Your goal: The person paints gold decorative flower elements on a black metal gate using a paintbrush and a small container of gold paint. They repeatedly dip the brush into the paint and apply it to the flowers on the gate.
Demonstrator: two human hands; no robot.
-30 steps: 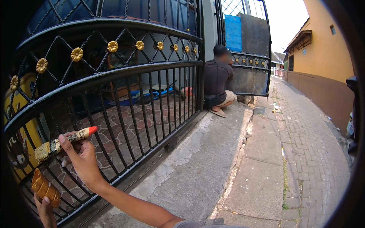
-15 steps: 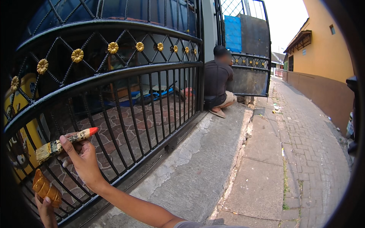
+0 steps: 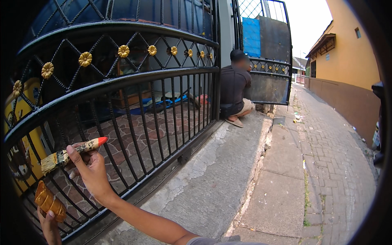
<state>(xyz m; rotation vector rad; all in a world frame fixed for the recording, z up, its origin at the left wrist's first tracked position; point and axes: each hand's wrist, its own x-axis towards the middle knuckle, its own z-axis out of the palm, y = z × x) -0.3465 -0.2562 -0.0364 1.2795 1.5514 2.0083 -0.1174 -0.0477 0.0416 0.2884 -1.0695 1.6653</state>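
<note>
A paintbrush (image 3: 86, 145) with a red-tipped, paint-stained handle is pinched in my right hand (image 3: 93, 173), its pale, clumped bristles pointing left. Below it, at the lower left, my left hand (image 3: 50, 228) is wrapped around a gold-brown container (image 3: 50, 201) with a ridged, shiny surface; its contents cannot be seen. Just behind both hands stand the lower bars of a black metal gate (image 3: 134, 132). Gold flower ornaments (image 3: 85, 59) run in a row along the gate's upper band. The bristles appear apart from the bars.
A person (image 3: 236, 87) in dark clothes squats at the gate's far end beside another open gate panel (image 3: 269, 61). A concrete strip (image 3: 196, 179) and a brick-paved lane (image 3: 339, 163) run along the right. An orange and brown wall (image 3: 347, 90) borders the lane.
The view has shifted very slightly, moving the gate a few pixels to the right. Both hands keep hold of the brush and the container.
</note>
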